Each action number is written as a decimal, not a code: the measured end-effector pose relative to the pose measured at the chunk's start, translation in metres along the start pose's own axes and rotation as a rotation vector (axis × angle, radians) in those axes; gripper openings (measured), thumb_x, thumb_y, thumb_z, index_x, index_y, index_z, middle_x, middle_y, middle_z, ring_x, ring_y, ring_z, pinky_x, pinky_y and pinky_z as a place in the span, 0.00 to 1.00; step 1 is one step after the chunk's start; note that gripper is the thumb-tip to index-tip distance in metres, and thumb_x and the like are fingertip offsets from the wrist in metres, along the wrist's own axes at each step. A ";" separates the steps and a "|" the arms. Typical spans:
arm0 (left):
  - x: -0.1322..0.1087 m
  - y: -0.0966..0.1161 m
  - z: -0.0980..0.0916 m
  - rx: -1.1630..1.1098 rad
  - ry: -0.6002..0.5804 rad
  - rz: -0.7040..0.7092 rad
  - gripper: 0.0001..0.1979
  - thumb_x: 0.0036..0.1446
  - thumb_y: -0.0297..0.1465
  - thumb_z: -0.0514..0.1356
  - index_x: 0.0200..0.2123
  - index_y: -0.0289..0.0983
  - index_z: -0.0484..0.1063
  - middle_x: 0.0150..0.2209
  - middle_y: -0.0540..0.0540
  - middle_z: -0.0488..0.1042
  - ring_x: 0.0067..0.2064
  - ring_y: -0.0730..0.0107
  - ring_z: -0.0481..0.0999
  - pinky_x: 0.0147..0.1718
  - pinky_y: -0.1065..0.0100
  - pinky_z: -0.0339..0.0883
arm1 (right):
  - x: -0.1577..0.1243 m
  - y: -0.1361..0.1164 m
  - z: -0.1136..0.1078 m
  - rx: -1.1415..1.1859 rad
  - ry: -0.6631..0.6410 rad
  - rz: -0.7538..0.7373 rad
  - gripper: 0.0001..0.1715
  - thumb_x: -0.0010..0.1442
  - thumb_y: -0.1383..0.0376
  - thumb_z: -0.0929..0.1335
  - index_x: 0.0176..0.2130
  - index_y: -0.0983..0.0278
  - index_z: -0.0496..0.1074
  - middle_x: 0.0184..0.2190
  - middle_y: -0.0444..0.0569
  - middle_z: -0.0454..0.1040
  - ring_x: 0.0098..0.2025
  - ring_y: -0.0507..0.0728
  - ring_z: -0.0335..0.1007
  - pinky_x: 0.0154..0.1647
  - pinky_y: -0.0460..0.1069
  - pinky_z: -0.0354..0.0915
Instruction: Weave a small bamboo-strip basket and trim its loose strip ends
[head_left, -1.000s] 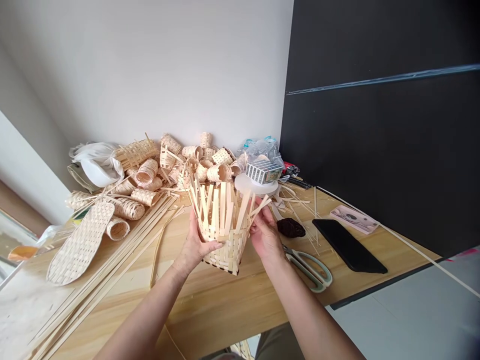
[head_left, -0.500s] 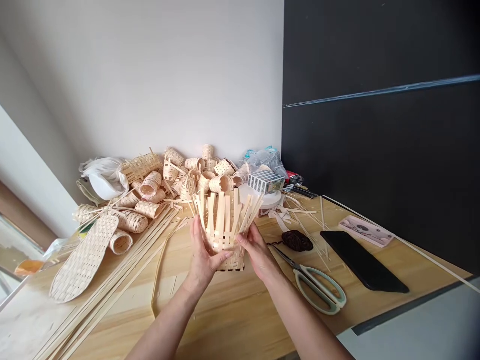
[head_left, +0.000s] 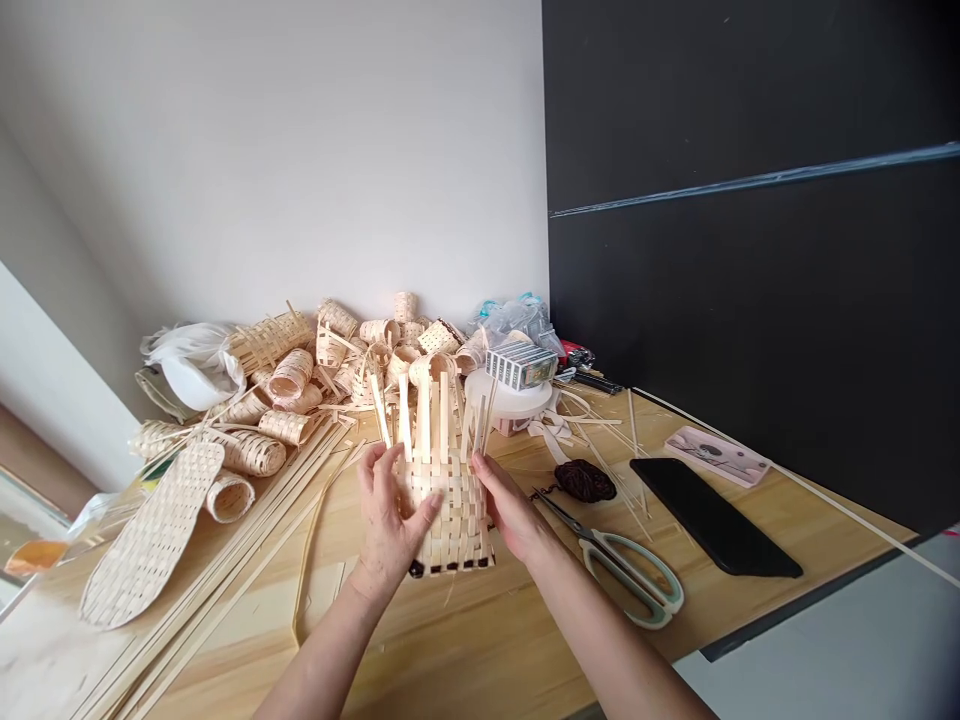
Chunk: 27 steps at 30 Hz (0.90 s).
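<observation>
Between my two hands stands a half-woven basket (head_left: 454, 505) of pale wood strips, its loose strip ends pointing up and a dark brown band along its lower edge. My left hand (head_left: 390, 515) grips its left side, thumb pressed on the front weave and fingers round the side. On the right side, my right hand (head_left: 506, 500) holds it with the thumb near the top of the weave; its other fingers are mostly hidden behind. To the right lie scissors (head_left: 634, 570) with pale green handles and a dark brown bundle of cord (head_left: 585, 481).
Many small woven baskets (head_left: 289, 375) are heaped at the back against the wall. Long wood strips (head_left: 217, 570) and a flat woven sole shape (head_left: 154, 535) lie left. A black phone-like slab (head_left: 716, 515), a pink case (head_left: 716, 455) and a boxed pack (head_left: 521, 362) are right.
The basket has tipped so more of its woven side faces me, and it sits slightly lower. My left hand has shifted left and its fingers have moved on the side. The view has turned slightly right.
</observation>
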<state>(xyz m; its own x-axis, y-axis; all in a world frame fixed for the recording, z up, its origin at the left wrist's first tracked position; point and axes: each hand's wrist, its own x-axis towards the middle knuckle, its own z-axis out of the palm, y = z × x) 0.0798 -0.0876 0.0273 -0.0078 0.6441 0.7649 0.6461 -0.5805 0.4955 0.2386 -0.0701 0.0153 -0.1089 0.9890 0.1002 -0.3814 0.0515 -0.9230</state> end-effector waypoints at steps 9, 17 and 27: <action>-0.008 -0.006 0.005 0.117 0.124 0.091 0.28 0.52 0.39 0.60 0.55 0.40 0.56 0.49 0.39 0.55 0.53 0.55 0.60 0.49 0.53 0.63 | -0.004 0.005 0.008 -0.120 0.065 -0.086 0.36 0.48 0.47 0.71 0.52 0.58 0.63 0.53 0.51 0.69 0.55 0.61 0.63 0.55 0.55 0.60; 0.017 -0.018 -0.001 0.226 -0.031 0.187 0.19 0.54 0.39 0.59 0.46 0.37 0.66 0.44 0.41 0.57 0.46 0.60 0.63 0.43 0.58 0.66 | 0.021 0.006 -0.006 -0.235 0.094 -0.009 0.30 0.51 0.43 0.65 0.46 0.58 0.67 0.45 0.51 0.74 0.49 0.62 0.69 0.45 0.55 0.66; 0.045 -0.031 0.012 0.307 0.102 0.232 0.16 0.54 0.40 0.58 0.40 0.35 0.64 0.40 0.40 0.62 0.44 0.57 0.64 0.43 0.55 0.63 | 0.046 0.007 -0.005 -0.352 0.120 -0.076 0.25 0.51 0.46 0.66 0.42 0.59 0.71 0.43 0.50 0.75 0.46 0.63 0.70 0.42 0.56 0.67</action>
<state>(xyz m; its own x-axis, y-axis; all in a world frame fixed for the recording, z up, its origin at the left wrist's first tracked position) 0.0687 -0.0343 0.0414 0.0994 0.4520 0.8865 0.8379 -0.5186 0.1705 0.2358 -0.0231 0.0114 0.0243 0.9886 0.1483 -0.0430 0.1492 -0.9879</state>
